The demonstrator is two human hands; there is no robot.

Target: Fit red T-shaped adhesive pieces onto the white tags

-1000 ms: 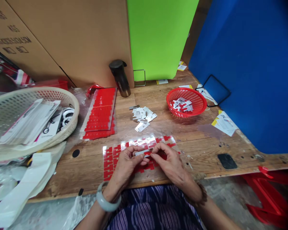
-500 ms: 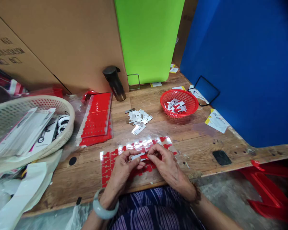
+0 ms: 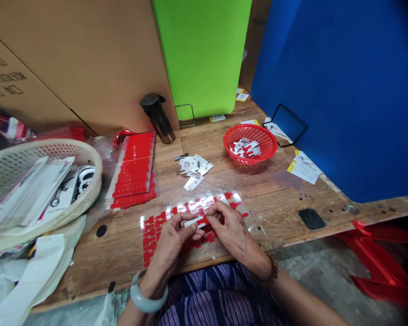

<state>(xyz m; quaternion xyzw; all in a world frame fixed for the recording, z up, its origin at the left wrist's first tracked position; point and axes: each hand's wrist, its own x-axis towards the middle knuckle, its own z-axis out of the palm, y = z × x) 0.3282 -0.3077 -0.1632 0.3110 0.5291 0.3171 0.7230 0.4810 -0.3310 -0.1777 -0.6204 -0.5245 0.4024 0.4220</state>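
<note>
My left hand [image 3: 172, 240] and my right hand [image 3: 229, 228] meet over a clear sheet of red stickers [image 3: 156, 226] near the table's front edge. Between their fingertips they pinch a small white strip [image 3: 193, 222] with a red sticker at its right end. Both hands have their fingers closed on it. A pale bangle sits on my left wrist, a bead bracelet on my right. A pile of loose white strips [image 3: 193, 166] lies just beyond the sheet.
A red basket [image 3: 268, 138] holding more strips stands at the back right. A stack of red sticker sheets [image 3: 136, 170] lies left of the pile, a large cream basket [image 3: 91, 181] further left. A dark flask [image 3: 156, 117], cardboard, green and blue panels close off the back.
The view has shifted a little to the right. My hands stay together on the strip, with only small finger movements.
</note>
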